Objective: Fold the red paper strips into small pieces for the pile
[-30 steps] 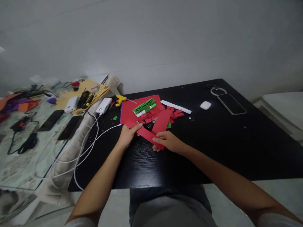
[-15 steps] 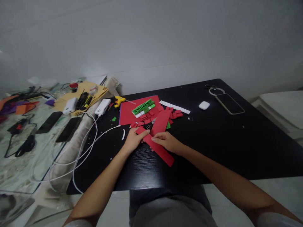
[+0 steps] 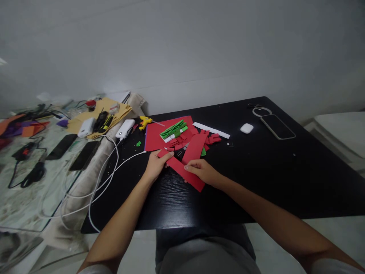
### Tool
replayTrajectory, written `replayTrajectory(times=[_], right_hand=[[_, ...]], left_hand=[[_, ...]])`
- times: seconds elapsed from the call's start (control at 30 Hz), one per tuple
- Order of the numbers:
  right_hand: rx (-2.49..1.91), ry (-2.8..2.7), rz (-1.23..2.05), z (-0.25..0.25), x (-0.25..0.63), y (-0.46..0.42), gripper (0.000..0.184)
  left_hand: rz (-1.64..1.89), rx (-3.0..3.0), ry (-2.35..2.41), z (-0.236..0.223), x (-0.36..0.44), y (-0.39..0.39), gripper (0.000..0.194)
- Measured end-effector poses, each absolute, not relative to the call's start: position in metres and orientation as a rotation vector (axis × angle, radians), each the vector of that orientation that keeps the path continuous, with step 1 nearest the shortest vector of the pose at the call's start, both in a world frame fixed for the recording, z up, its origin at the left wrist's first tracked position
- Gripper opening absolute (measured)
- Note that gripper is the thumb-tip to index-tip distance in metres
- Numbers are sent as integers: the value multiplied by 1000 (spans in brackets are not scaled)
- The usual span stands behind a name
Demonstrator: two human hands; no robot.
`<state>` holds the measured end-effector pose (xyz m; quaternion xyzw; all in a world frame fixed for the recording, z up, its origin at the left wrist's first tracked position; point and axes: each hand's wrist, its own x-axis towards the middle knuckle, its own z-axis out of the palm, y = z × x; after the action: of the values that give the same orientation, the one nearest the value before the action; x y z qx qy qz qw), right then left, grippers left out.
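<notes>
Between my hands, above the black table, is a red paper strip (image 3: 179, 167), slanting down to the right. My left hand (image 3: 156, 164) pinches its upper left end, thumb on top. Farther along, my right hand (image 3: 201, 171) grips the strip near its middle, with some fingers hidden beneath. Just behind lies another wide red strip (image 3: 195, 146), over a heap of small folded red paper pieces (image 3: 212, 139). Part of a pair of scissors (image 3: 180, 153) shows beside it. A bundle of folded green paper strips (image 3: 173, 130) rests on a red sheet (image 3: 154, 137).
A yellow glue gun (image 3: 145, 122) and a white power bank (image 3: 125, 128) with a looping cable stand at the left. A white paper strip (image 3: 211, 129), a white earbud case (image 3: 246, 128) and a phone (image 3: 277, 126) lie to the right. The left table (image 3: 25, 201) is cluttered.
My left hand has moved a little left and up along with the strip's end. The strip's lower right end has risen slightly, and my right hand stays nearly in place.
</notes>
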<state>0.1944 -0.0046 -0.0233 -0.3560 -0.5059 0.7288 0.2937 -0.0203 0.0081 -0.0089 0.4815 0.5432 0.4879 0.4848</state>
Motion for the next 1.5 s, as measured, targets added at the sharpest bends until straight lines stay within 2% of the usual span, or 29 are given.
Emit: replayTrajectory(times=[0.17, 0.47, 0.67, 0.9, 1.27, 1.5], right_hand=[[-949, -1345, 1934, -21, 195, -5, 49], [-934, -1370, 1887, -22, 196, -5, 48], [-930, -1423, 1877, -21, 196, -5, 47], [-953, -1374, 1914, -27, 195, -4, 45], [-928, -1431, 1859, -26, 192, -5, 49], [-944, -1379, 1929, -27, 192, -4, 52]], left_hand=[[1183, 1127, 1258, -13, -14, 7, 36], [941, 1276, 1121, -9, 5, -4, 31], [1150, 1146, 1261, -4, -20, 8, 33], [1194, 1150, 1279, 0, -38, 17, 37], [939, 1294, 1214, -15, -1, -1, 37], [1183, 1193, 1262, -8, -20, 10, 40]])
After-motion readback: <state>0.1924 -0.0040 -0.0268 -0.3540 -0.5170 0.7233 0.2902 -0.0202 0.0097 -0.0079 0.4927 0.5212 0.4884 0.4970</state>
